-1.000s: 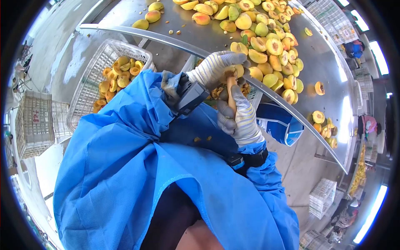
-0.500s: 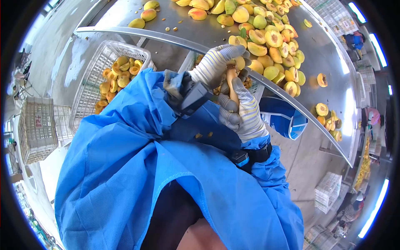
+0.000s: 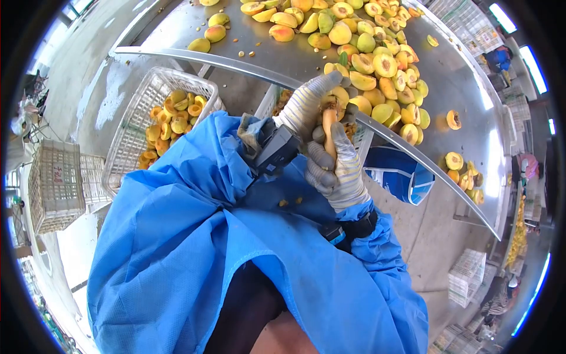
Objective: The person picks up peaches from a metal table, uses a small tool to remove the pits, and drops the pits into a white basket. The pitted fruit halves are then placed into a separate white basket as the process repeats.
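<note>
Striped fabric gloves cover both hands. The left hand (image 3: pixel 305 105) is closed around a fruit half (image 3: pixel 339 94); the right hand (image 3: pixel 349 178) grips a wooden-handled tool (image 3: pixel 330 131), its upper end against the fruit. Whether this half's centre is out cannot be told. Just beyond, from 12 to 2 o'clock, a large fruit pile (image 3: pixel 385 65) lies on the metal table (image 3: pixel 441 148); several cut faces show brown centres, judged unfinished. A smaller fruit group (image 3: pixel 454 160) sits towards 4 o'clock. At 9 o'clock, a white crate (image 3: pixel 129 116) contains hollowed halves (image 3: pixel 178 124), judged finished. By count, much appears outstanding.
</note>
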The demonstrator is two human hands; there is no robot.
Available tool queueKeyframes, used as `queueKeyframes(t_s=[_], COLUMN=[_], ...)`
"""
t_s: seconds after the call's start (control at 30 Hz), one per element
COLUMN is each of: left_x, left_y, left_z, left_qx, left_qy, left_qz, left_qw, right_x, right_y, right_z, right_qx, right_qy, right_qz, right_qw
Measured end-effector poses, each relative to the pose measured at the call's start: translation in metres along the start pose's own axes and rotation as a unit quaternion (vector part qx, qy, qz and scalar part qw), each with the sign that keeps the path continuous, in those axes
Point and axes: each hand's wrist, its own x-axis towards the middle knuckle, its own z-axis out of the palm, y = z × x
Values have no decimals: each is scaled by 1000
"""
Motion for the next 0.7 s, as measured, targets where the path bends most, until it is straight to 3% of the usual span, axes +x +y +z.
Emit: queueKeyframes(t_s=[0.1, 0.13, 0.2, 0.33, 0.37, 0.4, 0.47, 0.5, 0.6, 0.63, 0.67, 0.7], left_x=[3, 10, 25, 13, 17, 6, 0, -3, -38, -51, -56, -55], left_y=[1, -1, 1, 12, 14, 25, 41, 52, 95, 108, 121, 143], left_z=[-3, -11, -25, -25, -27, -17, -23, -32, -45, -48, -59, -92], left_qx=[19, 51, 110, 40, 12, 5, 42, 85, 238, 300, 384, 519], left_qy=[-2, 38, 120, 59, 52, 55, 81, 72, 81, 125, 185, 225], left_qz=[-6, 44, 148, 87, 94, 76, 89, 122, 243, 266, 291, 263], left_qw=[1000, 997, 976, 994, 994, 996, 992, 986, 937, 908, 857, 781], right_x=[-2, -3, -6, -12, -18, -18, -15, -23, -38, -41, -43, -45], right_y=[0, 2, 8, -18, -31, -37, -39, -49, -56, -64, -65, -66], right_z=[0, 1, 2, -8, -11, -25, -57, -48, -56, -44, -45, -47], right_qx=[-12, -120, -330, -290, -367, -496, -717, -770, -814, -830, -830, -830], right_qy=[28, 58, 112, 178, 165, 156, 130, 161, 151, 149, 152, 156], right_qz=[6, -58, -182, -113, -97, -152, -241, -112, -52, 25, 19, 14], right_qw=[1000, 989, 920, 933, 911, 841, 641, 607, 558, 536, 536, 536])
